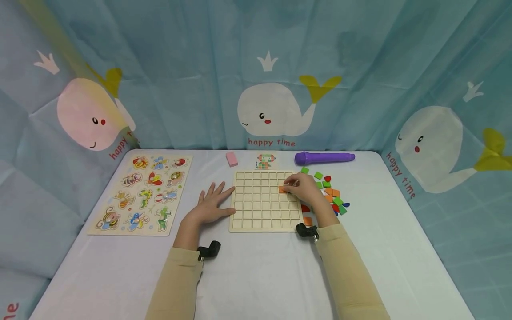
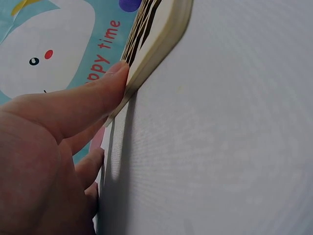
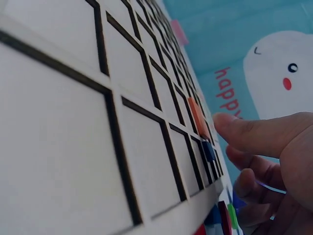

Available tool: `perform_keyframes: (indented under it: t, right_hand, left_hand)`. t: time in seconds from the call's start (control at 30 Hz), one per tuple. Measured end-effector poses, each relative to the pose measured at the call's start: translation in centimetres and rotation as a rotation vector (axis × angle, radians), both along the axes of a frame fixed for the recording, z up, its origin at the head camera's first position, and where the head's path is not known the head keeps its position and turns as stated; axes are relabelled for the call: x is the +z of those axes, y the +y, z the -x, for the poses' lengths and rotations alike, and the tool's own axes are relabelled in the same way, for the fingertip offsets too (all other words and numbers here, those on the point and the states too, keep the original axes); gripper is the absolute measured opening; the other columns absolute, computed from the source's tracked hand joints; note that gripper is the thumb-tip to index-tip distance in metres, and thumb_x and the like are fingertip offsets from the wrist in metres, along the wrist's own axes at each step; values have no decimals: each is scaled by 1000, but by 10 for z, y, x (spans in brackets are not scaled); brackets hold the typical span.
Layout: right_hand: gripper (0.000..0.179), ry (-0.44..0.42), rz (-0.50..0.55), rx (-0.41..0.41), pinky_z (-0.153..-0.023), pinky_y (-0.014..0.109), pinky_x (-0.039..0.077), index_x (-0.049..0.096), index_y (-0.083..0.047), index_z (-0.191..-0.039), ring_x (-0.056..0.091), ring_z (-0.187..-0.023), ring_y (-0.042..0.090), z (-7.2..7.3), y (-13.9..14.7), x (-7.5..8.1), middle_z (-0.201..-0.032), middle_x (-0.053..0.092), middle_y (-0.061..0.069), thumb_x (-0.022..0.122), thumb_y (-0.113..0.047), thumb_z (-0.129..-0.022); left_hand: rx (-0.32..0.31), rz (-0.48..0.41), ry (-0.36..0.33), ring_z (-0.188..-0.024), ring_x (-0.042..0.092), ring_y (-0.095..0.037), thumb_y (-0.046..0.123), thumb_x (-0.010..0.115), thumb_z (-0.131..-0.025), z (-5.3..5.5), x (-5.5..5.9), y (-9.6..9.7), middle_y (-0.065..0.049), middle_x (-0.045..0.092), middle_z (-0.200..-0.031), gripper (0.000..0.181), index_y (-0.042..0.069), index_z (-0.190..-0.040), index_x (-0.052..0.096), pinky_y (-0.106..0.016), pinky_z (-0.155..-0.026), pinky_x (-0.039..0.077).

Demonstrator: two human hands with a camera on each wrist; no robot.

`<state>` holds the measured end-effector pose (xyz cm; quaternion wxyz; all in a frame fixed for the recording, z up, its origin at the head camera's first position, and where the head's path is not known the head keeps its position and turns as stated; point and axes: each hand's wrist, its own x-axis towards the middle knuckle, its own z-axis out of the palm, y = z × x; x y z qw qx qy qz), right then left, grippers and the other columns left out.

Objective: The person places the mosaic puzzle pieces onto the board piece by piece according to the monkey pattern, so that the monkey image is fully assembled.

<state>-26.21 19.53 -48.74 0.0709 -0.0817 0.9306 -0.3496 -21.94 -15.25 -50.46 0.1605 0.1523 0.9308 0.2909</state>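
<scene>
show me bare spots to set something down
Bare tabletop lies between the sleeves, on the near side of the grid board. Another wide patch runs from the scattered pieces to the right edge. It is crowded beside the right hand, among those pieces, and along the back edge, with pink block, picture card and purple microphone.

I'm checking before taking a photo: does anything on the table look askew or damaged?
Nothing looks plainly damaged. The loose pieces lie jumbled right of the board, turned different ways, so they look untidy. The pink block beyond it sits slightly askew.
</scene>
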Motion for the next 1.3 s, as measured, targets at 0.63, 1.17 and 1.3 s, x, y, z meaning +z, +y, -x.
perform_keyframes:
  t: [0.63,1.17,1.3]
  right_hand:
    - [21,-20,-9,-135,-76,35,51,75,-16,-113,61,-93,24,-13,47,2,-106,71,5,73,-25,-94]
    - [36,-8,-100,-110,-89,46,49,70,-15,-129,57,-101,31,3,56,-5,-117,67,14,74,-24,-94]
    - [34,-14,-146,-102,-93,49,48,72,-18,-128,57,-104,33,6,57,-7,-116,65,14,73,-26,-94]
  left_hand:
    - [8,6,-6,-156,-11,-38,51,68,-92,1,-1,-1,-11,7,-171,83,26,-161,29,-64,-120,-12]
    - [1,11,13,-155,-9,-42,49,67,-93,0,-2,-1,-14,8,-170,81,24,-160,31,-66,-120,-11]
    - [-2,6,13,-155,-9,-42,49,68,-93,0,-1,0,-14,8,-170,81,23,-160,31,-66,-120,-11]
